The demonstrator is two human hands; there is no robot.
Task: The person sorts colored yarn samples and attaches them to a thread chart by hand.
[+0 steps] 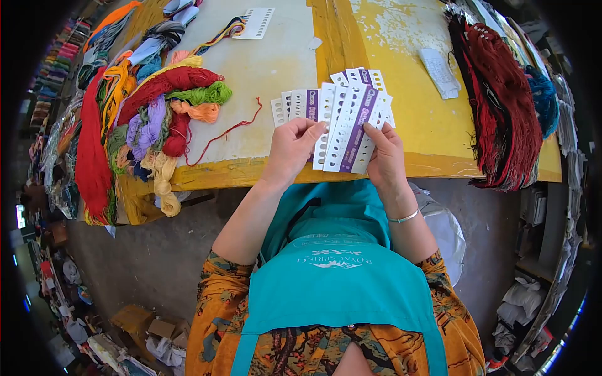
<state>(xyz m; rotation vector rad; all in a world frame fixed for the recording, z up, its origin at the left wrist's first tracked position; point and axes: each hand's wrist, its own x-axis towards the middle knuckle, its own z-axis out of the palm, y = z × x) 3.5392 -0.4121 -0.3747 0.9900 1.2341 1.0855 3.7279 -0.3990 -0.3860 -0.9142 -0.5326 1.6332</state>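
White thread cards (pixel 342 135) with rows of punched holes and a purple "Cross Stitch" band are fanned between my two hands, just above the table's near edge. My left hand (pixel 291 147) is closed, thumb on top, on the left side of the fan. On the right side, my right hand (pixel 384 153) pinches the cards between thumb and fingers. Behind them, more punched cards (pixel 303 104) lie overlapping on the tabletop; the held cards partly hide them. Left of my left hand lies a loose red thread (pixel 232 128).
Colourful thread skeins (pixel 169 94) pile up on the table's left. Dark red and black thread bundles (pixel 508 94) hang over its right edge. A punched card (pixel 256 23) with threads lies at the back, and a written paper slip (pixel 439 72) sits to the right.
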